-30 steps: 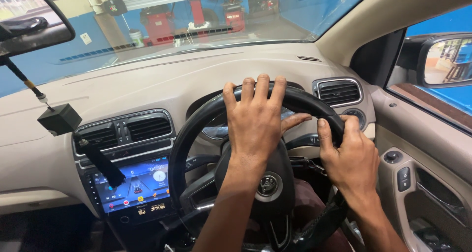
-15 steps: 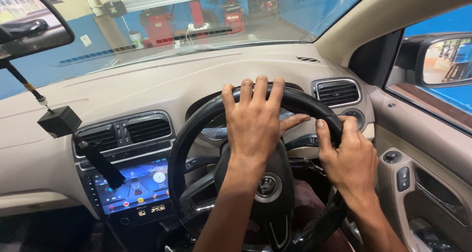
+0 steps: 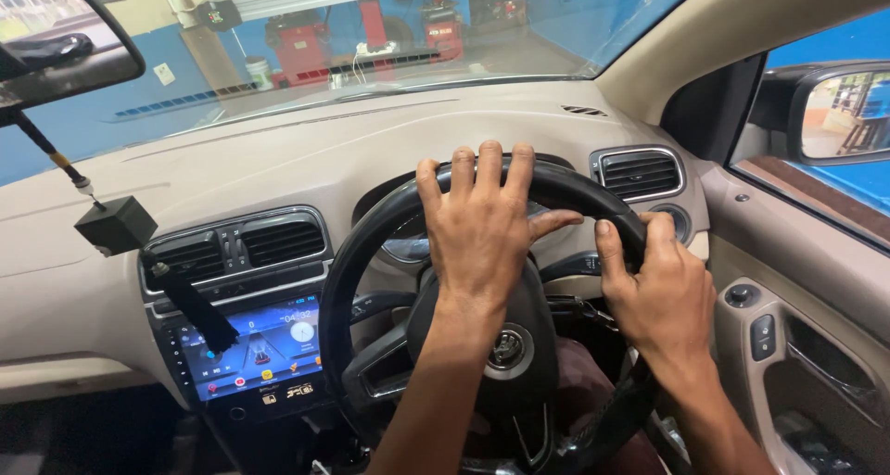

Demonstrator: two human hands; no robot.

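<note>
I sit in a car's driver seat behind a black steering wheel (image 3: 357, 253). My left hand (image 3: 482, 220) lies flat over the top of the wheel, fingers spread and pointing up over the rim toward the instrument cluster. My right hand (image 3: 663, 290) wraps around the wheel's right rim, fingers curled on it, thumb up. The wheel's round hub with an emblem (image 3: 508, 345) shows below my left wrist. Both forearms reach up from the bottom of the view.
A lit touchscreen (image 3: 255, 345) sits in the centre console under two air vents (image 3: 241, 243). A small black box (image 3: 116, 225) hangs from the rear-view mirror (image 3: 56, 39). The door panel with switches (image 3: 760, 331) and side mirror (image 3: 844, 114) lie at the right. Through the windscreen, a workshop with red machines.
Both hands stay on the wheel in much the same places; the view has barely shifted.
</note>
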